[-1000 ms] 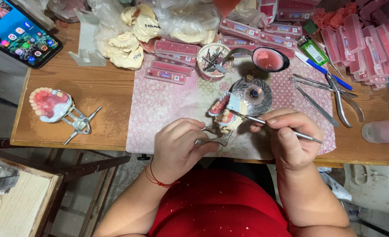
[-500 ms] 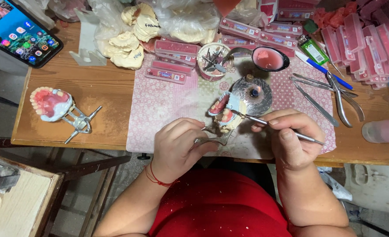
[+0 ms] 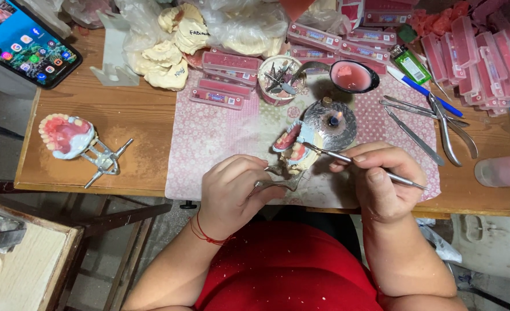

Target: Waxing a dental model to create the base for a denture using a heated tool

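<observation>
Pink-wax denture model (image 3: 292, 151) on metal articulator frame (image 3: 278, 183), held just above pink patterned cloth (image 3: 220, 135) at front-centre of wooden worktop (image 3: 128, 124). Left hand (image 3: 232, 193) clenched round frame from left side; right hand (image 3: 381, 184) pinching slim metal wax instrument (image 3: 358, 164) pen-style, tip touching model's teeth area. Handling, est.: frame stiff, prob. fairly weighty w/ plaster casts; wax soft, marks easily, teeth can shift; fragile, esp. if warm. Best hold = metal frame/base, not wax or teeth; instrument thin, smooth, grip mid-shaft. Adj. items: small lit burner on round metal dish (image 3: 331, 122) just behind model, flame close to work; pink-filled bowl (image 3: 354, 76); cup of tools (image 3: 281, 80); pink tooth-card boxes (image 3: 223, 86); plaster casts (image 3: 168, 49); pliers & tweezers (image 3: 445, 124) at right; second denture on articulator (image 3: 70, 138) well apart at left; phone (image 3: 21, 43) far left corner. Vs. earlier views: no real change; both hands same grip, instrument tip at same spot, model not turned, worktop items unmoved.
</observation>
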